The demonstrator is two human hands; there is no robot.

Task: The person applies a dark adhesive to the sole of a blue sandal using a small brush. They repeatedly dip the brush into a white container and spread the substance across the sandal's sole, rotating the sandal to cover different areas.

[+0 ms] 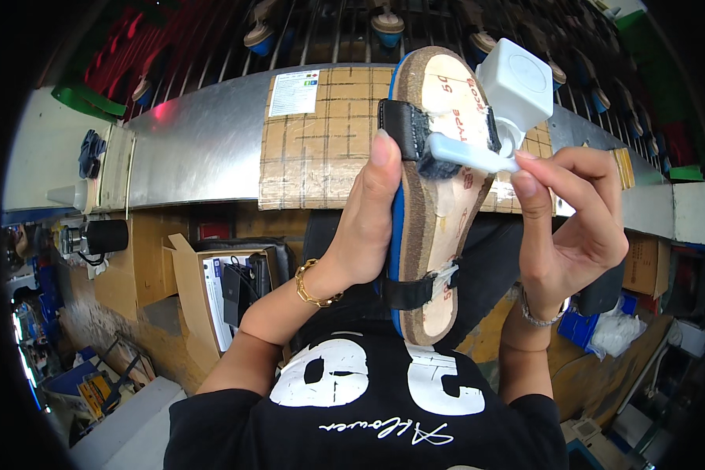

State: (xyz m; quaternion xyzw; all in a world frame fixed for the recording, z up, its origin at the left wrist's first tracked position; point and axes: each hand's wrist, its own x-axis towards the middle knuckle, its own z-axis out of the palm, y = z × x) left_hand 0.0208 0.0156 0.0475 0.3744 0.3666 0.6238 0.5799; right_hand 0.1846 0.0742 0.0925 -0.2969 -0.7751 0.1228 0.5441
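My left hand (366, 215) is closed around the left edge of a sandal (451, 211), its thumb against a black strap. The sandal stands on end, with its pale, red-marked face toward me, a brown cork-like rim and a blue layer along its left side. Two black straps wrap over its edges. Between the thumb and fingers of my right hand (568, 207) is the pale blue handle of a brush (470, 153). Its dark bristles touch the face beside the upper strap. A white, square-sided container (518, 82) stands just behind the sandal.
A taped cardboard sheet (321, 157) covers part of the metal ledge (196, 133). Beyond it, several blue-and-tan shoe pieces (388, 27) rest on a rack of metal rods. An open cardboard box (189, 294) sits below at left; a blue box with a plastic bag (615, 333) is at right.
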